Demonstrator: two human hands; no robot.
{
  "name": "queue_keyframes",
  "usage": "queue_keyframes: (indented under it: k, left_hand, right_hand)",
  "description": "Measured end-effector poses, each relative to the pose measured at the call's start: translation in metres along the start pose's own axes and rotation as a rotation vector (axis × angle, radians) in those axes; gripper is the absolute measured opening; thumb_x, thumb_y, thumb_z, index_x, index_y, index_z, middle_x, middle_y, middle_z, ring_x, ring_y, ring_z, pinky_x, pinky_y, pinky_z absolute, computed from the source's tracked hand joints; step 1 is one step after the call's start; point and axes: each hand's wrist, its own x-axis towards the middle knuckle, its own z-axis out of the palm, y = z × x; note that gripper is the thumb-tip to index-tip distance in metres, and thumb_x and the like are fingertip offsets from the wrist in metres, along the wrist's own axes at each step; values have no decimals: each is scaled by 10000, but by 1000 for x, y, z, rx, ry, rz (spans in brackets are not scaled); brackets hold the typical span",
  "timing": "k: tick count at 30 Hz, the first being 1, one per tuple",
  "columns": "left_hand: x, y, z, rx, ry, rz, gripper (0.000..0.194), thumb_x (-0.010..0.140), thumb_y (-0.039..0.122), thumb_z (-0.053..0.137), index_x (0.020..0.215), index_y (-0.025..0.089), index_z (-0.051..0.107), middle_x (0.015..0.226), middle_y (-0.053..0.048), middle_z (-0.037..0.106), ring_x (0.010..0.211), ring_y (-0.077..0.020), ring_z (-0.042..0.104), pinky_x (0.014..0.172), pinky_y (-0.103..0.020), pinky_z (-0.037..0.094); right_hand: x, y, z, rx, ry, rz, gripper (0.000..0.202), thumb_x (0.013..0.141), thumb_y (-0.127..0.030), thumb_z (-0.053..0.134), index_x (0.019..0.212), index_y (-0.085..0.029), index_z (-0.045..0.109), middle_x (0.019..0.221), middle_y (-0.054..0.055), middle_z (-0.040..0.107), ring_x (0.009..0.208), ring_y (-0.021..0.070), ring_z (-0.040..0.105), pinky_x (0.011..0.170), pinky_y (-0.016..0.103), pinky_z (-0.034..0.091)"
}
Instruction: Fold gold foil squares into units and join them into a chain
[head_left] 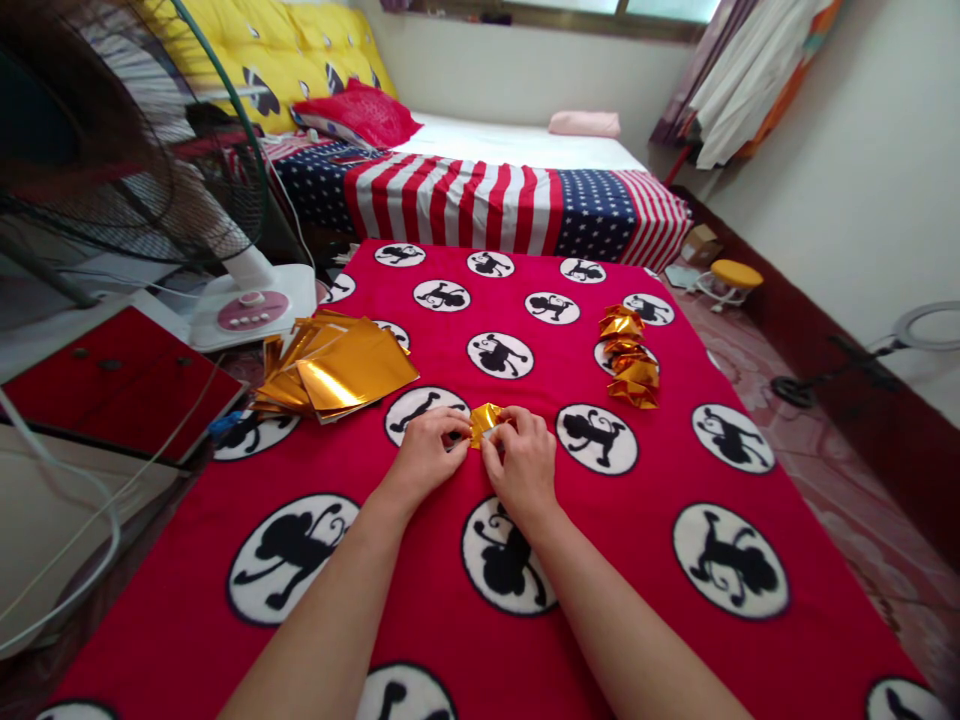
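Observation:
Between my hands, on the red monkey-print cloth [420,620], is a small piece of folded gold foil paper [486,420]. My left hand [431,450] pinches its left side, with the fingers bent. On the right side, my right hand [525,455] grips it between thumb and fingers. The fingertips hide part of the folds. To the left lies a loose pile of flat gold foil sheets [360,365]. Over on the right, several folded gold foil pieces [631,358] stand nested in a row.
An electric fan [251,305] stands at the left beside a red-topped box [112,375]. Behind the cloth-covered surface is a bed with a star-and-stripe cover [465,200]. A yellow stool [735,275] and a ring-shaped stand [847,360] are on the floor at right.

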Motion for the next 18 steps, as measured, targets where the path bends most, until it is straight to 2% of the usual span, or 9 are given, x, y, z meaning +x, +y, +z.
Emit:
queue_keyframes:
  k: [5, 13, 18]
  left_hand:
    - [2, 0, 1, 16, 2, -4, 159, 736, 80, 632, 763, 182, 751, 879, -62, 733, 810, -172, 676, 696, -276, 559]
    - [1, -5, 11, 54, 62, -23, 111, 732, 104, 693, 646, 174, 694, 820, -51, 704, 799, -175, 652, 729, -307, 539]
    - [0, -3, 10, 11, 76, -18, 98, 713, 112, 722, 651, 177, 684, 826, -51, 710, 820, -186, 658, 744, -317, 543]
  right_hand:
    - [0, -1, 1, 5, 16, 0, 115, 860, -242, 614, 752, -203, 607, 1145, 62, 600, 1035, 249, 476, 807, 386, 360]
    - [0, -2, 0, -6, -3, 4, 105, 857, -240, 616, 762, -197, 612, 1157, 63, 601, 1036, 250, 480, 809, 387, 362]
    - [0, -2, 1, -7, 5, 6, 112, 858, -237, 618, 754, -195, 613, 1153, 68, 604, 1033, 250, 482, 812, 393, 364]
